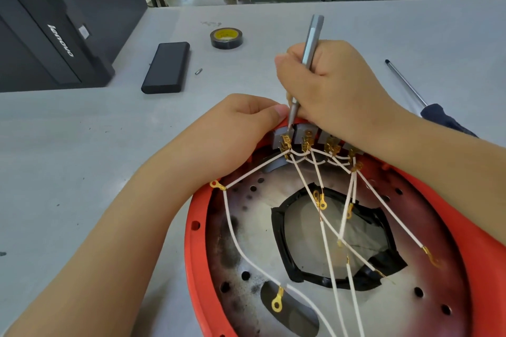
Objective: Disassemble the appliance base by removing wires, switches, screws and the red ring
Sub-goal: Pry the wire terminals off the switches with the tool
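The grey table (82,145) carries everything here, and on it, near the person, lies the appliance base (273,227), turned so that its inside faces up. The red ring (191,241) is still around the metal plate, so this part of the task is not done.

At the far left stands a black computer case (49,35). Between it and the base lie a black flat box (165,67), a roll of tape (226,38) and one small screwdriver bit (198,71). A long screwdriver (427,101) with a dark handle lies at the right, partly behind the right arm.

Inside the base, the white wires (325,249) run loose over the plate. Many of their brass ring ends are free and attached to nothing, so I judge that the terminal screws are already out. Their other ends are still plugged on the grey switches (306,137) at the far edge of the base, and the switches sit in their place.

The left hand (235,131) grips the far rim of the base, thumb curled on top, beside the first switch. The right hand (328,85) is closed around a thin silver screwdriver (309,55), whose tip is down at the leftmost switch. It seems the switch stage is in hand; wires, switches and ring remain.
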Tool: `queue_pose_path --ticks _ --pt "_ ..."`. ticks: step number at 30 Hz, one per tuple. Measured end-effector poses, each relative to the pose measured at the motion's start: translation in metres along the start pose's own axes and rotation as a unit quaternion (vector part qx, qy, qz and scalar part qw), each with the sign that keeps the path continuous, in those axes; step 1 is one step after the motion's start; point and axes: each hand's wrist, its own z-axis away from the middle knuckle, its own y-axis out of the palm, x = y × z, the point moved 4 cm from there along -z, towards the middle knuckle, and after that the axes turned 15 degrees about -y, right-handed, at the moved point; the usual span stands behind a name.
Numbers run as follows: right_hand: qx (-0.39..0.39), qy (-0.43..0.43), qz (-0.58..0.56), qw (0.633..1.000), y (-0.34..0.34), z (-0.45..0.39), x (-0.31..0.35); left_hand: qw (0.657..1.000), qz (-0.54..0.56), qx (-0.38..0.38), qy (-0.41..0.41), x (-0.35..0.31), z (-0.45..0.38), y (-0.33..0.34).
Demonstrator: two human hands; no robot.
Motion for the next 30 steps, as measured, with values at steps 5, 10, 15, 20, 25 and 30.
queue_pose_path --ticks 5,10,15,20,25,30 --pt "0.009 -0.011 -0.017 1.0 0.001 0.001 0.003 1.0 0.004 0.0 0.007 -0.001 0.0 -0.002" --pt "0.02 -0.014 -0.007 1.0 0.004 -0.001 0.003 1.0 0.003 -0.006 0.007 -0.001 0.001 -0.002" --pt "0.03 0.019 -0.009 0.999 0.006 -0.006 -0.002 1.0 0.001 -0.009 0.003 0.0 0.0 -0.001" --pt "0.057 0.007 -0.033 0.998 0.006 -0.007 0.001 1.0 0.017 0.003 -0.001 -0.003 0.001 0.0" --pt "0.071 -0.042 -0.042 0.996 0.006 -0.002 0.005 1.0 0.009 -0.012 -0.001 -0.003 0.001 0.0" --pt "0.055 -0.045 -0.037 0.997 0.006 0.004 0.007 1.0 0.001 -0.01 0.004 -0.003 0.001 -0.001"
